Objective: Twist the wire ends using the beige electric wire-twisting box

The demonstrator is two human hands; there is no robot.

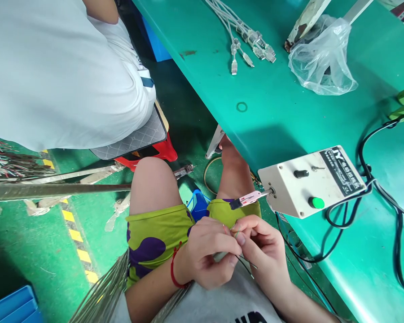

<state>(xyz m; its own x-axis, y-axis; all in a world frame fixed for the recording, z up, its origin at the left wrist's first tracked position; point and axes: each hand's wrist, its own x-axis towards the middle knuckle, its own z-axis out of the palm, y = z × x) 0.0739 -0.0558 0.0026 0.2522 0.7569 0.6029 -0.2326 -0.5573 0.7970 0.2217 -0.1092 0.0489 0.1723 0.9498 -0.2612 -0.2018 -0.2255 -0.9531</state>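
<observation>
My left hand (212,252), with a red string bracelet at the wrist, is closed in a pinch around thin wires (246,260). Close beside it, my right hand (263,244) pinches the same wires, its thumb and index finger pressed together. Fine red, green and dark strands poke out between the fingertips; the fingers hide their exact ends. Just above the hands, a pink and black clip (247,198) sticks out on the shaft of a white control box (311,181) with a green button. A bundle of grey cables (109,285) lies across my lap under the left forearm.
Clear USB cables (252,38) and a transparent plastic bag (323,58) lie on the green table (215,85). Black cords (397,242) run along its right side. At left, a person in white (63,76) sits on a red stool (166,150). A blue bin (15,307) stands at lower left.
</observation>
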